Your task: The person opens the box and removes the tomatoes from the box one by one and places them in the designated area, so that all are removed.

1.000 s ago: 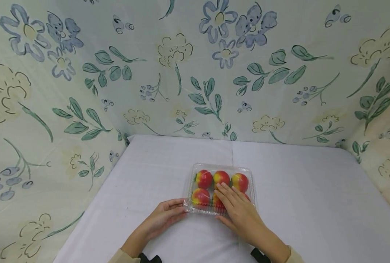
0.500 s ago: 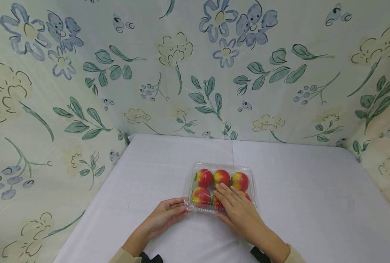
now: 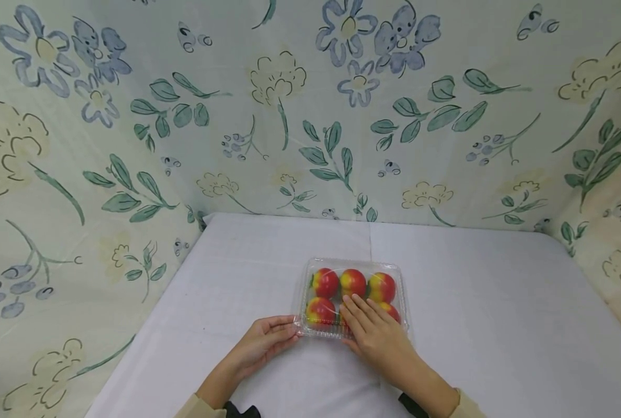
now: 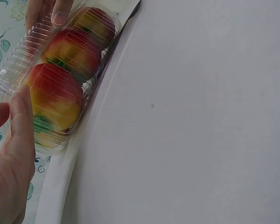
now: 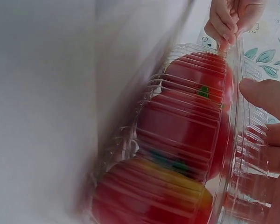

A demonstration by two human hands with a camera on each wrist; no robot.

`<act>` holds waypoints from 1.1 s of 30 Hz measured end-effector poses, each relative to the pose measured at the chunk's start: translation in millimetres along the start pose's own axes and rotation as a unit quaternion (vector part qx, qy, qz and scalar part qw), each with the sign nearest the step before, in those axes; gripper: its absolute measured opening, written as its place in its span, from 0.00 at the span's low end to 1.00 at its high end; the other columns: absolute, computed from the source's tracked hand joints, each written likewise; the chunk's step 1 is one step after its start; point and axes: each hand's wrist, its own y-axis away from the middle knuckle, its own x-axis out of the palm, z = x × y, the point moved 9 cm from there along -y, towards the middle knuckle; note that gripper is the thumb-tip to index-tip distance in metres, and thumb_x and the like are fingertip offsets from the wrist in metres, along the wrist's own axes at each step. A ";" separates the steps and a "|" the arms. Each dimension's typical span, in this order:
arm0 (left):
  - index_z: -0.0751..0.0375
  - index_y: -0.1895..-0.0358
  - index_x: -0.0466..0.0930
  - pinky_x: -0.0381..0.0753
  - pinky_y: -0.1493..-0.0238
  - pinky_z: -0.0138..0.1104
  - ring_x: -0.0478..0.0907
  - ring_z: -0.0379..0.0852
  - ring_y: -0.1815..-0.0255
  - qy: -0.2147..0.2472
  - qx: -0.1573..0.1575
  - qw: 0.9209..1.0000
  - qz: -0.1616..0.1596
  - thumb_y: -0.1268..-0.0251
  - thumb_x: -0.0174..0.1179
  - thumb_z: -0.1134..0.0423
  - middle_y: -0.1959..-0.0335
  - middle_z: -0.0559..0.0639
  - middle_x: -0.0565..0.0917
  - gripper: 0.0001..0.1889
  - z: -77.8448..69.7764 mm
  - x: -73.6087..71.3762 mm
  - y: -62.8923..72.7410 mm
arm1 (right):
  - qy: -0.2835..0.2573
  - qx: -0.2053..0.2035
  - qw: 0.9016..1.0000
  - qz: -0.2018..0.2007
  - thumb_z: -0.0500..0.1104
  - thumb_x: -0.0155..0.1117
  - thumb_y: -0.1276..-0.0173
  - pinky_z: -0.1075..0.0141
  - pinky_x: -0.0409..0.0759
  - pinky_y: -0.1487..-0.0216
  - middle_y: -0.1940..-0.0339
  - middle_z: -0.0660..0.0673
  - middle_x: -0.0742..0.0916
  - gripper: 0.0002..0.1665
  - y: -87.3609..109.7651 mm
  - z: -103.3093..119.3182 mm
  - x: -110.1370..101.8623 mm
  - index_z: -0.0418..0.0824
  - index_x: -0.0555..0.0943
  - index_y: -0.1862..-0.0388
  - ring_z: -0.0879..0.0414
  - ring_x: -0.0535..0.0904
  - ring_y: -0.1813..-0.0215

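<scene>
Right hand [image 3: 377, 330] has slid slightly nearer the body, fingers flat on the box [image 3: 339, 297]; left hand [image 3: 265, 343] pinches its corner; probably light, flimsy plastic, best held by opposite rims.

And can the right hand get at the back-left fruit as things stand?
Probably not directly: the clear plastic lid appears to cover the back-left fruit, and the right hand rests on top of that lid.

A white-clothed table [image 3: 477, 302], its cloth marked by a faint crease [image 3: 370, 244] near the far edge, bears a clear plastic box [image 3: 354, 263] of red-and-yellow fruits [image 3: 324, 283]
</scene>
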 end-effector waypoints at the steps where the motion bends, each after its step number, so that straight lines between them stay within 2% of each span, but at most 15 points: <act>1: 0.84 0.34 0.63 0.78 0.41 0.37 0.82 0.47 0.47 -0.002 0.000 1.000 -0.001 0.27 0.57 0.71 0.48 0.59 0.83 0.25 0.3 -0.4 0.0 | 0.004 -0.002 1.000 -0.002 0.58 0.26 0.16 0.48 0.81 0.44 0.43 0.35 0.84 0.41 -0.1 1.0 0.2 0.30 0.83 0.46 0.42 0.81 0.41; 10: 0.85 0.34 0.62 0.78 0.41 0.37 0.83 0.48 0.48 -0.002 -0.003 1.000 -0.008 0.27 0.56 0.72 0.47 0.61 0.83 0.25 0.6 -0.2 0.1 | 0.037 -0.014 0.999 0.004 0.53 0.25 0.14 0.47 0.80 0.44 0.43 0.33 0.84 0.39 2.7 7.3 3.8 0.30 0.82 0.45 0.41 0.81 0.41; 19: 0.85 0.35 0.64 0.79 0.43 0.36 0.84 0.48 0.50 0.002 -0.004 1.000 -0.016 0.28 0.56 0.73 0.48 0.62 0.83 0.24 -1.8 0.9 0.4 | 0.066 -0.019 0.998 -0.014 0.49 0.23 0.14 0.48 0.82 0.47 0.45 0.34 0.85 0.39 1.2 10.8 3.2 0.31 0.84 0.48 0.42 0.82 0.43; 21: 0.85 0.36 0.64 0.79 0.43 0.36 0.84 0.48 0.50 0.002 -0.004 1.000 -0.018 0.28 0.57 0.73 0.49 0.62 0.84 0.24 -1.1 0.3 0.0 | 0.073 -0.021 0.997 -0.022 0.49 0.24 0.14 0.48 0.81 0.45 0.45 0.34 0.85 0.38 2.7 11.0 4.6 0.32 0.84 0.48 0.41 0.82 0.43; 26: 0.85 0.37 0.66 0.80 0.43 0.36 0.84 0.47 0.51 0.000 -0.001 1.000 -0.025 0.28 0.57 0.73 0.51 0.60 0.85 0.22 0.1 -0.9 -0.7 | 0.072 -0.020 0.997 -0.028 0.49 0.25 0.14 0.48 0.82 0.46 0.46 0.34 0.85 0.37 2.9 11.8 4.1 0.32 0.84 0.48 0.41 0.82 0.43; 33: 0.84 0.39 0.69 0.81 0.45 0.35 0.85 0.47 0.52 -0.005 0.001 0.999 -0.041 0.28 0.58 0.72 0.53 0.59 0.85 0.21 1.9 -2.3 -2.4 | 0.067 -0.013 0.998 -0.015 0.49 0.24 0.14 0.48 0.82 0.47 0.45 0.34 0.85 0.38 1.7 12.7 4.5 0.31 0.83 0.48 0.41 0.82 0.43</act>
